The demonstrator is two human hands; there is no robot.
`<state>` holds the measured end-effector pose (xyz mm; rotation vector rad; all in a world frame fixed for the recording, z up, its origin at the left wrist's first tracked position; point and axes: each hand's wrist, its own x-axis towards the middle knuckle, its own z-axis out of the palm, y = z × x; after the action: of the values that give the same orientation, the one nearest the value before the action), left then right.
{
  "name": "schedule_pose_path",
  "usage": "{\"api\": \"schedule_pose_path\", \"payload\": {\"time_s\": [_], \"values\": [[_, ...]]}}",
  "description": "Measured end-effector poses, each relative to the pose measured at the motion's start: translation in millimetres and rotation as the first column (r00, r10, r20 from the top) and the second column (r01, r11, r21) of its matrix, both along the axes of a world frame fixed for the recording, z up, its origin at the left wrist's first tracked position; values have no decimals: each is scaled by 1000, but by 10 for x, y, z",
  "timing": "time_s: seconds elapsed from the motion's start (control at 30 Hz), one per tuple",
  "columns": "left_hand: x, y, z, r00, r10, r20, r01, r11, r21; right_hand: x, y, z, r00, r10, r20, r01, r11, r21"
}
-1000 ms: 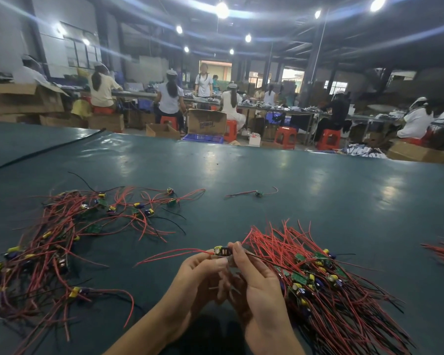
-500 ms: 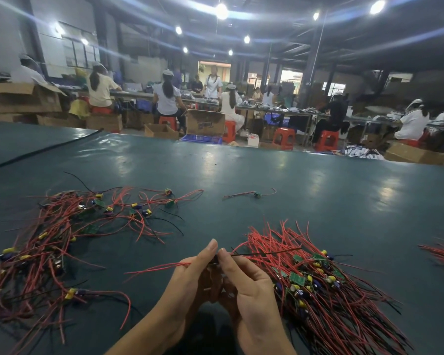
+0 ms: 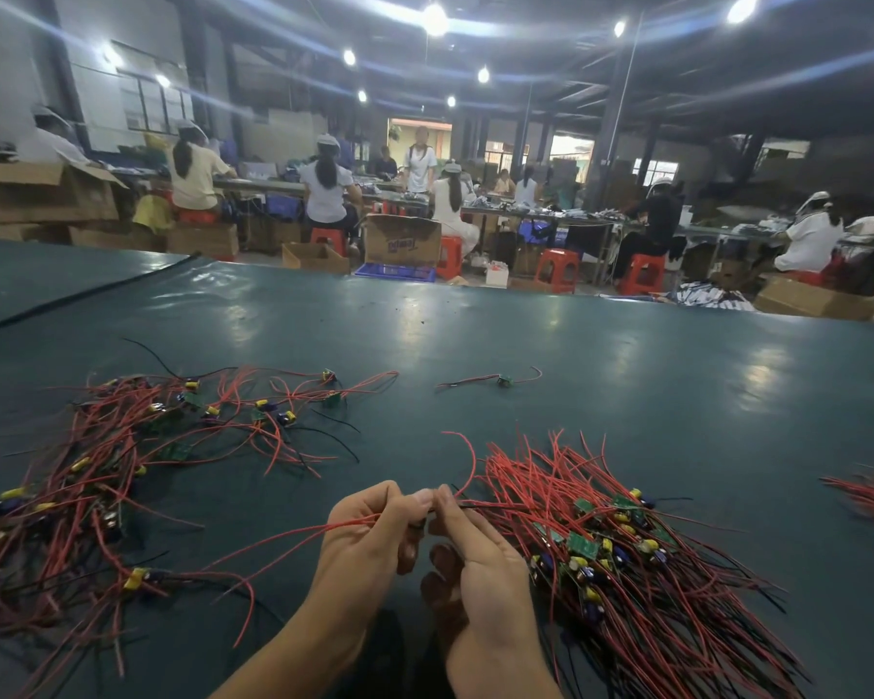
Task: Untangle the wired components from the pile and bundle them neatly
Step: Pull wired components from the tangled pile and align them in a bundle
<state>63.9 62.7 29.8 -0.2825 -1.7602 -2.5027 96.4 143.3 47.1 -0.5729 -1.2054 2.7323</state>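
1. Behind the far edge of the dark green tabletop (image 3: 576, 355), a dim workshop holds seated workers on red plastic stools (image 3: 556, 267) among brown cardboard boxes (image 3: 402, 239).
2. Toward the left edge sprawls a loose tangled pile of red and black wires with small circuit boards (image 3: 122, 476).
3. By the near edge, right of centre, lies a tidier fanned bundle of the same wired boards (image 3: 626, 557).
4. One stray wired board (image 3: 500, 380) sits alone mid-table, well apart from both.
5. At the right edge, a blurred cluster of red wires (image 3: 869, 502) shows partly.
6. The left hand (image 3: 369, 542) pinches a single red wire (image 3: 344, 524) between thumb and forefinger, its other fingers curled.
7. The right hand (image 3: 480, 562) pinches the same wire, fingertips touching the left's, and covers the bundle's near left part.
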Motion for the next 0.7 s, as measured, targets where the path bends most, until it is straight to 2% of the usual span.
{"api": "schedule_pose_path", "payload": {"time_s": [0.17, 0.3, 0.7], "values": [[4, 29, 47, 1000, 15, -10, -15, 1000, -14, 14, 59, 46, 997, -44, 57, 40, 997, 70], [2, -24, 83, 999, 13, -31, -13, 1000, -23, -15, 145, 61, 987, -122, 101, 117, 991, 60], [22, -97, 173, 996, -73, -59, 66, 992, -103, -4, 373, 109, 964, -259, 61, 252, 962, 108]]}}
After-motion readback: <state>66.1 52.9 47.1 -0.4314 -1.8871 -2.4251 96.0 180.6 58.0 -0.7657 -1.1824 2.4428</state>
